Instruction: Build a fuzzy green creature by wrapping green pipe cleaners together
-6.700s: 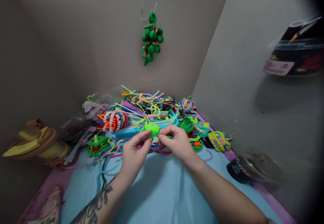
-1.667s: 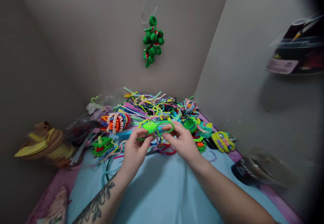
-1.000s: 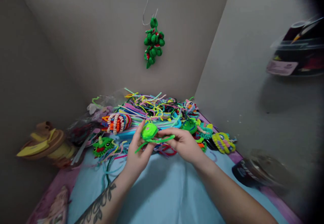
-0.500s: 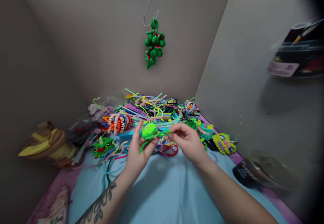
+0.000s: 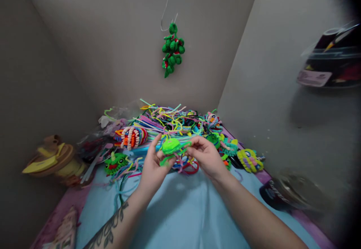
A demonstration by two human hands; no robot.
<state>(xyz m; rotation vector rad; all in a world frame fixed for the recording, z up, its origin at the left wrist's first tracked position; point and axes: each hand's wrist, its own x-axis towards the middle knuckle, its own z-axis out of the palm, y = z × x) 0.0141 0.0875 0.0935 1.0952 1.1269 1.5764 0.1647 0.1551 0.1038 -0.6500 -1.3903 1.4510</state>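
A bright green rounded piece wound from pipe cleaner [image 5: 170, 146] is held above the front of the pile. My left hand [image 5: 155, 162] grips it from the left side, with the index finger raised behind it and the thumb below. Loose green pipe cleaner ends [image 5: 184, 145] stick out to the right. My right hand [image 5: 205, 155] pinches one of these ends between thumb and forefinger. Behind both hands lies a heap of coloured pipe cleaners [image 5: 172, 119]. The undersurface of the green piece is hidden by my fingers.
Finished pipe cleaner figures lie around: a striped one [image 5: 131, 138], a green horned one [image 5: 115, 163] and a yellow one [image 5: 249, 160]. A dark jar [image 5: 278, 194] stands right on the blue cloth [image 5: 180, 219]. Green ornaments [image 5: 172, 50] hang from a wire. Grey panels [image 5: 113, 46] enclose the table.
The green piece has turned and shifted slightly right in my left hand. The loose end that hung at lower left now lies closer under the piece. My right hand keeps its pinch.
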